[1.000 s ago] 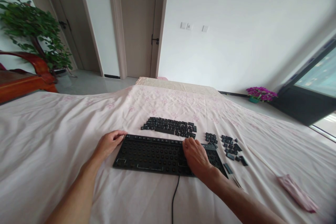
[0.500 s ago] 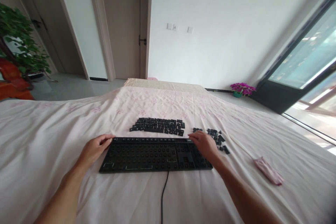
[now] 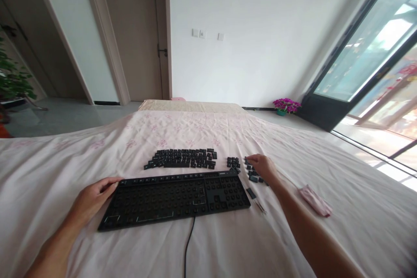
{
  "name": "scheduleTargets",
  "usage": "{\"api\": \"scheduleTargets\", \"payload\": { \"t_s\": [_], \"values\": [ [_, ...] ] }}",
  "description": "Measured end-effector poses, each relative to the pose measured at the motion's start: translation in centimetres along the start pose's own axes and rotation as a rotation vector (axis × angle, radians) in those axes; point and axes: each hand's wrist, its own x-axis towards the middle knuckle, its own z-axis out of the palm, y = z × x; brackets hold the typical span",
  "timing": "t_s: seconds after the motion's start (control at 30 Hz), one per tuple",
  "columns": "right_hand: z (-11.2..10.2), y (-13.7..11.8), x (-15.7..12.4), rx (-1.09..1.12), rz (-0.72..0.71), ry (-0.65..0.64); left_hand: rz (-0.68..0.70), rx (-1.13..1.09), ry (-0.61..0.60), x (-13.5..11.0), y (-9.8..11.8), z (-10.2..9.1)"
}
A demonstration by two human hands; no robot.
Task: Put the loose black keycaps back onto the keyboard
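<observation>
A black keyboard (image 3: 153, 200), its main key area bare of keycaps while the top row still has them, lies slightly turned on the bedsheet. My left hand (image 3: 96, 195) grips its upper left corner between thumb and fingers. To the right, my right hand (image 3: 262, 166) reaches over a loose group of black keycaps (image 3: 253, 178), fingertips drawn together at the group's far edge; whether they hold a keycap is hidden. A larger block of keycaps (image 3: 182, 158) lies in rows behind the keyboard. Beside the keyboard's right end is a small wire tool with a dark handle (image 3: 251, 193), resembling a keycap puller.
The keyboard's cable (image 3: 186, 247) runs toward me over the pale floral sheet (image 3: 228, 243). A pink cloth pouch (image 3: 315, 200) rests at the right. Beyond the bed stand purple flowers (image 3: 286, 105), a door (image 3: 137, 34) and a leafy plant (image 3: 13, 78).
My right hand has left the keyboard's top right area and moved onto the loose keycaps. The keyboard is now slightly turned, left end nearer me. The whole view has shifted right.
</observation>
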Motion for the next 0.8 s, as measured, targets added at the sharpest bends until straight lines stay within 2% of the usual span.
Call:
{"api": "scheduleTargets", "payload": {
  "t_s": [0.2, 0.37, 0.57, 0.73, 0.8],
  "values": [
    [0.5, -4.3, 0.9, -0.087, -0.248, -0.086, -0.019, -0.03, 0.014, 0.0, -0.6, 0.2],
    [1.0, -6.6, 2.9, -0.225, -0.311, -0.148, -0.017, -0.032, 0.012, -0.1, -0.3, 0.2],
    [1.8, -7.6, 5.1, -0.281, -0.321, -0.184, -0.029, -0.007, 0.007, -0.3, 0.9, -0.1],
    [2.0, -7.5, 5.5, -0.286, -0.358, -0.228, -0.03, -0.011, -0.077, -0.3, 1.5, -0.5],
    [1.9, -7.5, 5.4, -0.273, -0.368, -0.229, -0.016, 0.003, -0.058, -0.4, 1.8, -0.6]
  ]
}}
